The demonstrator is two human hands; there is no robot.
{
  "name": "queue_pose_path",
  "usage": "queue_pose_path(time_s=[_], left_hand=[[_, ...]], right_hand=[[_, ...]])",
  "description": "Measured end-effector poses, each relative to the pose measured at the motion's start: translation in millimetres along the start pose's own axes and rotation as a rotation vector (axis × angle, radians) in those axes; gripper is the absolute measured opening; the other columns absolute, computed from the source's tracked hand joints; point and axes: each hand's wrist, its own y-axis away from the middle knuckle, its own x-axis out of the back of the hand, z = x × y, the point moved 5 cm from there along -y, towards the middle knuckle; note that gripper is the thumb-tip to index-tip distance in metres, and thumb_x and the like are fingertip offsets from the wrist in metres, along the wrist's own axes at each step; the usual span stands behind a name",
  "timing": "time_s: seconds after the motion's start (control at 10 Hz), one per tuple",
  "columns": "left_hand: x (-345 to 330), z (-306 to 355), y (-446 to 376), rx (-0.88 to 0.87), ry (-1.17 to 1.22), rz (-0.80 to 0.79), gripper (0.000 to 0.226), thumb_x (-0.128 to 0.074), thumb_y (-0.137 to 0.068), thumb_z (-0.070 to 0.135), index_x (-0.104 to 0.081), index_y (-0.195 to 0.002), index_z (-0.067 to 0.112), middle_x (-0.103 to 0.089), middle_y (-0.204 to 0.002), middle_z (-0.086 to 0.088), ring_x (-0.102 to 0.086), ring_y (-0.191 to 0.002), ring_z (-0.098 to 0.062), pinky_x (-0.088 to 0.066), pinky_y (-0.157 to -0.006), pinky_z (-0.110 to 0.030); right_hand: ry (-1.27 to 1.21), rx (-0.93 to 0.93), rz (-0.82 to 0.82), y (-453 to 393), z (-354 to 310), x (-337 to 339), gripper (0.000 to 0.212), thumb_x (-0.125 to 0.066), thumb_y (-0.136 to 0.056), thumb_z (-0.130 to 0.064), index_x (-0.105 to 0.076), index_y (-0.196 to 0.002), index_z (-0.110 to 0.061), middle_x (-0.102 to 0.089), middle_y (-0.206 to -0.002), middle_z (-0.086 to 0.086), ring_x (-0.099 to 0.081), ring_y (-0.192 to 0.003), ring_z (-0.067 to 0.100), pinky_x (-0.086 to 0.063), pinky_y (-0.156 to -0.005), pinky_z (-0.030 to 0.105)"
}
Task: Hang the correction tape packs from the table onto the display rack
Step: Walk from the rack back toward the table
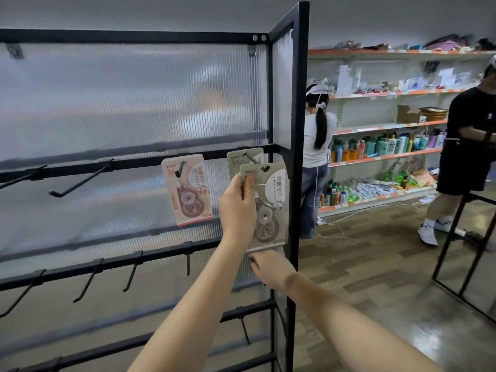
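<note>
Holding a grey correction tape pack point(268, 205) up against the display rack point(298, 130), both hands on it.

Left hand point(237, 210) grips the pack's left edge, thumb across its front; right hand point(271, 267) touches its bottom edge from 6 o'clock, grasp unclear. Pack's hang hole sits just below the right hook point(251, 157), which carries a second grey pack point(243, 159). At 9 o'clock, a pink pack point(189, 189) hangs on its own hook.

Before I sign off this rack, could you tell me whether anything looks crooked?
The pink pack hangs tilted on its hook, bottom swung right. The grey pack in the left hand is not yet hooked.
</note>
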Motion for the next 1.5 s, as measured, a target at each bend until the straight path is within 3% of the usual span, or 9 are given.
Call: queue_pose_path(time_s=[0.2,0.3,0.4,0.6,0.8,0.9,1.2,1.3,1.5], left_hand=[[-5.3,-27.9,-43.7,0.053,-0.189,-0.025,0.027,-0.040,-0.102,0.035,-0.056,-0.093,0.016,-0.059,-0.075,0.001,-0.050,-0.061,-0.009,-0.037,-0.051,-0.014],[-10.7,-44.3,-66.2,0.118,-0.205,-0.035,0.029,-0.038,-0.102,0.037,-0.057,-0.097,0.014,-0.059,-0.076,-0.002,-0.051,-0.063,-0.013,-0.042,-0.059,-0.025],[-15.3,-55.5,-77.5,0.120,-0.175,-0.019,0.025,-0.038,-0.102,0.035,-0.056,-0.097,0.019,-0.058,-0.076,-0.004,-0.050,-0.063,-0.015,-0.042,-0.057,-0.030],[-19.1,-66.8,-81.4,0.138,-0.248,-0.011,0.020,-0.035,-0.104,0.032,-0.050,-0.098,0.020,-0.056,-0.079,0.004,-0.054,-0.070,-0.012,-0.045,-0.061,-0.028],[5.4,-92.8,-51.3,0.228,-0.442,-0.093,0.027,-0.034,-0.104,0.030,-0.052,-0.110,0.011,-0.060,-0.097,-0.003,-0.057,-0.084,-0.019,-0.041,-0.068,-0.031],[35.7,-106.4,-22.0,0.231,-0.608,-0.222,0.026,-0.037,-0.103,0.028,-0.054,-0.112,0.010,-0.062,-0.097,-0.006,-0.059,-0.084,-0.022,-0.045,-0.068,-0.033],[242.4,-104.5,48.5,0.134,-1.384,-0.509,0.032,-0.034,-0.103,0.025,-0.055,-0.116,0.005,-0.059,-0.118,-0.013,-0.055,-0.107,-0.031,-0.045,-0.082,-0.039],[347.8,-90.9,80.4,0.258,-1.603,-0.528,0.033,-0.035,-0.102,0.025,-0.057,-0.118,0.006,-0.058,-0.120,-0.012,-0.056,-0.107,-0.029,-0.044,-0.077,-0.036],[566.4,-36.5,190.1,0.611,-1.764,-0.379,0.038,-0.037,-0.102,0.031,-0.051,-0.126,0.006,-0.051,-0.128,-0.014,-0.047,-0.119,-0.031,-0.040,-0.092,-0.041]], right_hand=[[0.025,0.030,0.036,-5.2,3.7,7.8,0.027,-0.041,-0.099,-0.018,-0.053,-0.122,-0.009,-0.058,-0.116,0.010,-0.058,-0.103,0.024,-0.049,-0.087,0.034],[0.000,-0.010,0.084,-10.8,8.1,8.6,0.025,-0.041,-0.098,-0.017,-0.054,-0.118,-0.010,-0.058,-0.116,0.014,-0.057,-0.104,0.031,-0.047,-0.086,0.038],[0.265,0.142,0.129,-10.1,5.1,7.3,0.035,-0.048,-0.096,-0.015,-0.050,-0.129,-0.005,-0.054,-0.121,0.016,-0.054,-0.105,0.029,-0.045,-0.081,0.032],[0.121,0.143,0.133,-26.7,-7.4,13.5,0.029,-0.036,-0.101,-0.019,-0.051,-0.122,-0.007,-0.054,-0.123,0.014,-0.053,-0.110,0.031,-0.044,-0.091,0.039],[0.137,0.147,0.072,-25.8,-28.6,5.7,0.031,-0.033,-0.102,-0.022,-0.048,-0.125,-0.007,-0.058,-0.117,0.009,-0.058,-0.093,0.019,-0.048,-0.077,0.031],[0.100,0.169,0.068,-27.5,-55.5,2.9,0.028,-0.037,-0.099,-0.015,-0.054,-0.121,-0.008,-0.059,-0.116,0.009,-0.059,-0.098,0.024,-0.050,-0.082,0.034],[0.298,0.346,0.026,-5.8,-231.4,-31.5,0.032,-0.041,-0.093,0.001,-0.053,-0.122,-0.007,-0.055,-0.121,0.010,-0.054,-0.112,0.027,-0.045,-0.084,0.034],[0.297,0.453,0.007,17.7,-329.1,-59.9,0.032,-0.038,-0.094,-0.001,-0.053,-0.122,-0.007,-0.056,-0.124,0.011,-0.054,-0.113,0.027,-0.045,-0.089,0.034],[0.236,0.802,-0.089,114.8,-541.4,-143.1,0.027,-0.040,-0.098,-0.010,-0.050,-0.122,-0.007,-0.052,-0.125,0.011,-0.048,-0.116,0.028,-0.044,-0.091,0.035]])
